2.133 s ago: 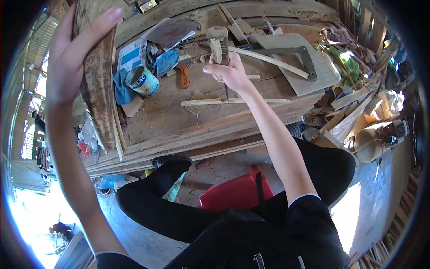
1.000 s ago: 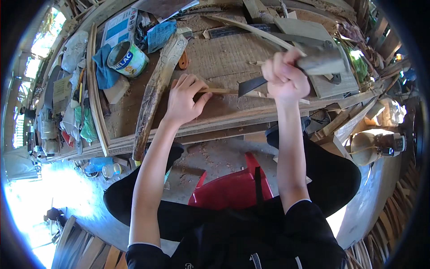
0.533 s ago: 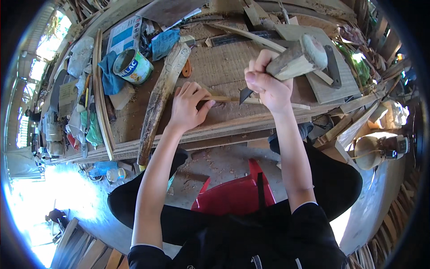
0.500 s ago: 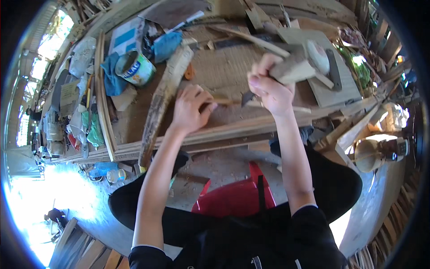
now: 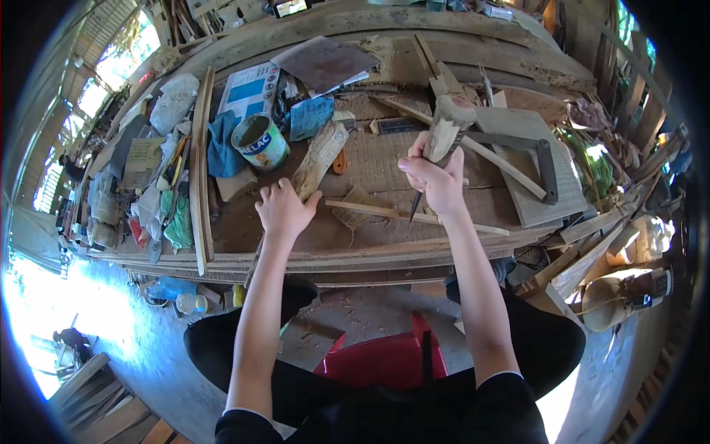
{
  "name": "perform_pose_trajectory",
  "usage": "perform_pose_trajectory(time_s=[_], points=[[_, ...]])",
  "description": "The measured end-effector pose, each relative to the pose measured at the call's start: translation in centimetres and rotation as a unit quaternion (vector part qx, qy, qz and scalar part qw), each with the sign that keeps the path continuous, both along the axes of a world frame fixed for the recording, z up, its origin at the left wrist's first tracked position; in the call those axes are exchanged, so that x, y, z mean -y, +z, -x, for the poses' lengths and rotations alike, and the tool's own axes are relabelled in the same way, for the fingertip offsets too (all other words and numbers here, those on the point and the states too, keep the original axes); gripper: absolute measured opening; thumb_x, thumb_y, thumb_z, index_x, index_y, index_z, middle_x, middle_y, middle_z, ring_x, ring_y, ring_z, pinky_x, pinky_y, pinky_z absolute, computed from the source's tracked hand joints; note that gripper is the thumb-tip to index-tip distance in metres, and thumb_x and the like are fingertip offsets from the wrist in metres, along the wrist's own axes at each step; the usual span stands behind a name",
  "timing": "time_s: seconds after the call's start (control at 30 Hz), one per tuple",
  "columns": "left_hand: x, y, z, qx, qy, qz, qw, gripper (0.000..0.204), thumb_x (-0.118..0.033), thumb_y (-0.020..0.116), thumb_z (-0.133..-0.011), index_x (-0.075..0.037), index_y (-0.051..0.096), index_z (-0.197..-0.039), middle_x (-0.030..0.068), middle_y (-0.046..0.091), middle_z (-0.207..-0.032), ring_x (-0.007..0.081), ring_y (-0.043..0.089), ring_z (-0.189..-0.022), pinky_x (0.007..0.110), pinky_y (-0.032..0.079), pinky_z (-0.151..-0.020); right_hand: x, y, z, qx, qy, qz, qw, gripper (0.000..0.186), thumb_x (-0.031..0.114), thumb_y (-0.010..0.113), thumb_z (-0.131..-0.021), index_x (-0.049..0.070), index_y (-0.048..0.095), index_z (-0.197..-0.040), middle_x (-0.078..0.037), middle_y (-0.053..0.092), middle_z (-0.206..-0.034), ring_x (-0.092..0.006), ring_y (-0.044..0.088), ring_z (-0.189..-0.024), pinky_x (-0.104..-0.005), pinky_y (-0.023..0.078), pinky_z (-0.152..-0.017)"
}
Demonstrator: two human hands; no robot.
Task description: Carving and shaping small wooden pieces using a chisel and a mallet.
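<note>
My right hand [image 5: 436,177] is closed around a chisel [image 5: 447,127] and holds it up over the right half of the workbench. Its thick, battered wooden handle points up and its dark, narrow blade hangs tip down below my fist. My left hand [image 5: 282,213] lies over a long, rough length of wood [image 5: 319,159], fingers curled round its lower part. That wood slants from the bench middle to the front edge, where my wrist partly hides it. Between my hands, a thin wooden strip [image 5: 392,211] crosses a small flat offcut [image 5: 355,206].
An open tin can [image 5: 260,142] and a blue cloth [image 5: 220,144] stand left of the long wood. An orange-handled tool [image 5: 339,162] lies just right of it. A flat board [image 5: 529,170] and a frame-like saw [image 5: 546,166] lie on the right. Below is a red plastic chair [image 5: 381,364].
My left hand has moved from the thin strip leftward onto the long wood. My right hand has turned the chisel from slanted to nearly upright. The view has shifted, showing more of the bench's back.
</note>
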State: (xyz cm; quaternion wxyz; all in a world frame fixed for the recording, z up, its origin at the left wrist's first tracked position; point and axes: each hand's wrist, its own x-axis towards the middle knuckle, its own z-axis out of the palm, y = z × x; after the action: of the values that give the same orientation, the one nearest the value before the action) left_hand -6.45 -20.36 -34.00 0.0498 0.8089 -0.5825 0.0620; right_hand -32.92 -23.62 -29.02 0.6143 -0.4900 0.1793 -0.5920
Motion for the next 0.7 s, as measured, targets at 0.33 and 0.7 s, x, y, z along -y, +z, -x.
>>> perform_pose_trajectory(time_s=[0.33, 0.7], points=[[-3.0, 17.2, 5.0, -0.372, -0.280, 0.214, 0.859, 0.063, -0.038, 0.077, -0.078, 0.004, 0.054, -0.118, 0.0167, 0.069, -0.094, 0.0258, 0.069, -0.084, 0.037, 0.055, -0.075, 0.3, -1.2, -0.2, -0.085, -0.050, 0.051, 0.994, 0.019, 0.000, 0.071, -0.075, 0.006, 0.053, -0.075, 0.004, 0.047, -0.057, -0.0048, 0.042, -0.050, -0.0234, 0.028, -0.045], [-3.7, 27.7, 9.5, -0.117, -0.385, -0.056, 0.914, 0.068, -0.038, 0.077, -0.076, 0.007, 0.055, -0.122, 0.0172, 0.066, -0.101, 0.0244, 0.065, -0.091, 0.035, 0.050, -0.084, 0.3, -0.9, -0.9, -0.089, -0.017, 0.056, 0.994, 0.019, 0.001, 0.072, -0.075, 0.007, 0.054, -0.074, 0.004, 0.049, -0.059, -0.0049, 0.043, -0.050, -0.0238, 0.029, -0.045]])
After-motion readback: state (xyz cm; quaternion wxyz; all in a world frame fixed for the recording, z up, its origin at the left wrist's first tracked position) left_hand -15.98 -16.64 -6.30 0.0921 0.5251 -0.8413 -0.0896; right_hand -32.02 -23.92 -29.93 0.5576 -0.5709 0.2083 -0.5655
